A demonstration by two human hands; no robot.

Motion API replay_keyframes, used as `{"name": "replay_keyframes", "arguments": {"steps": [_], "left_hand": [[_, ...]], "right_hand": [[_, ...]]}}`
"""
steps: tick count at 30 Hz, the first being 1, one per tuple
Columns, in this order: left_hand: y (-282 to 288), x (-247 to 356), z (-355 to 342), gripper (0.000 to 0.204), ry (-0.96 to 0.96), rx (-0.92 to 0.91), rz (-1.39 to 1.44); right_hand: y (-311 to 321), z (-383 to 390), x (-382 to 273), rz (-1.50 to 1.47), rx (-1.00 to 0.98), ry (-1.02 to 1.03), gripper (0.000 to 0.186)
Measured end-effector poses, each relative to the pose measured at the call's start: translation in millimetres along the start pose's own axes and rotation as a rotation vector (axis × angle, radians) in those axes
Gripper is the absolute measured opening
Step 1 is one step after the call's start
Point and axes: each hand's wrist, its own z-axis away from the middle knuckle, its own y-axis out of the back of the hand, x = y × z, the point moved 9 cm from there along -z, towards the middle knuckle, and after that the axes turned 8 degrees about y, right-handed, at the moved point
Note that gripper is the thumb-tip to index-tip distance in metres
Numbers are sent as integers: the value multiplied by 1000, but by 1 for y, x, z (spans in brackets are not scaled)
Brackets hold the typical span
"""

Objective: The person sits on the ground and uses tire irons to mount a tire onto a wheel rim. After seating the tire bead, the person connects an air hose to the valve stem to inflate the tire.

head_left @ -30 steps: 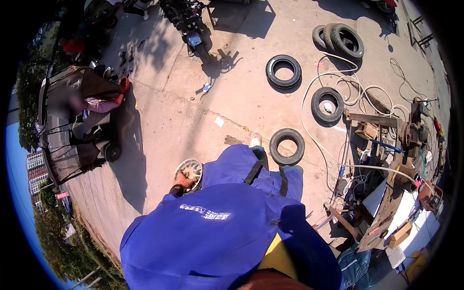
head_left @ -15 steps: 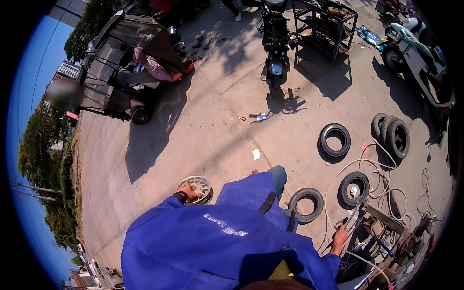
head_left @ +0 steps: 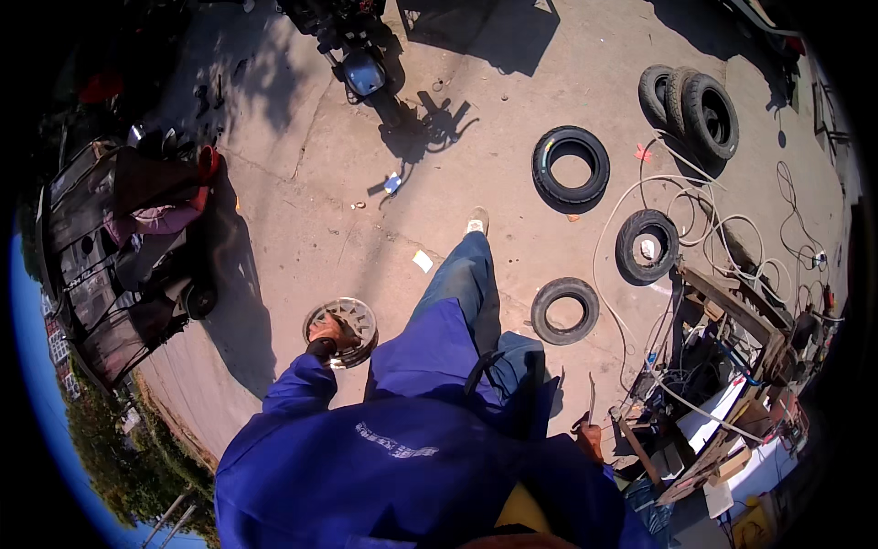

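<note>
My left hand (head_left: 331, 331) grips a silver spoked wheel rim (head_left: 364, 320) at my left side, its fingers closed over the spokes. A dark band circles that wrist. My right hand (head_left: 589, 443), low on the right, is closed around a thin metal bar, seemingly a tyre lever (head_left: 591, 400), which points forward. Nearest ahead of this hand lies a worn black tyre (head_left: 541, 314) on the ground. To its right rests another tyre (head_left: 624, 249) with a white scrap inside its ring, and farther off a shinier tyre (head_left: 549, 188).
A cluttered pile of wood, cables and tools (head_left: 732, 403) fills the right side. Pale hose (head_left: 596, 265) loops across the ground beside the tyres. Several tyres (head_left: 722, 119) lean together at far right. A motorcycle (head_left: 364, 73) stands ahead; a covered vehicle (head_left: 110, 247) is at left.
My view has swung, so the surroundings shift left and the tools on the right come nearer. One leg now shows stretched forward. Both hands keep their holds, the rim moving with me.
</note>
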Motion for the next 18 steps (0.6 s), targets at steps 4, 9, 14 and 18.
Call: {"name": "replay_keyframes", "arguments": {"steps": [4, 9, 14, 18], "left_hand": [[109, 130, -59, 132, -157, 254, -9], [221, 343, -111, 125, -442, 497, 40], [235, 536, -154, 122, -729, 622, 97], [216, 650, -185, 119, -908, 870, 108]], "right_hand": [[9, -54, 8, 284, -80, 64, 41], [-18, -181, -143, 477, -22, 162, 40], [-93, -378, -247, 522, 89, 325, 35], [-144, -489, -303, 679, 69, 338, 36]]}}
